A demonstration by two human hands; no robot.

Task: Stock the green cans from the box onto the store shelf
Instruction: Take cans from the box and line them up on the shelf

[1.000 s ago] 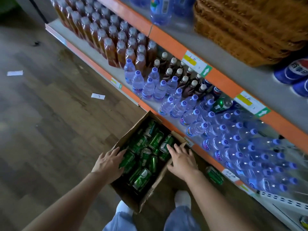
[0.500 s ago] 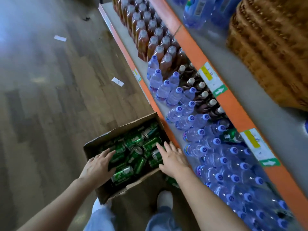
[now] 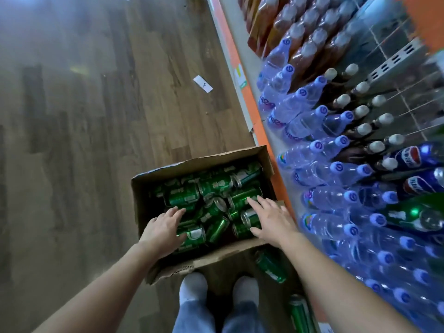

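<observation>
An open cardboard box [image 3: 141, 200] sits on the wooden floor in front of my feet, holding several green cans [image 3: 183, 197] lying in a jumble. My left hand [image 3: 163, 228] reaches into the box's near left part, fingers spread over a can with a white label. My right hand [image 3: 270, 218] lies flat over the cans at the box's right side, fingers straight. Neither hand grips a can. Two more green cans lie on the floor outside the box, one [image 3: 271, 266] by the near right corner and one [image 3: 301, 313] closer to me.
The low store shelf with an orange edge [image 3: 258, 121] runs along the right, packed with blue-capped water bottles [image 3: 312, 150], brown tea bottles [image 3: 288, 32], dark white-capped bottles [image 3: 365, 111] and Pepsi bottles [image 3: 413, 159]. A paper slip [image 3: 203, 84] lies on the floor. My white shoes [image 3: 193, 288] stand behind the box.
The camera has swung down and towards the shelf, so the box now lies straight ahead. Both hands have slid from the box's edges further in over the cans.
</observation>
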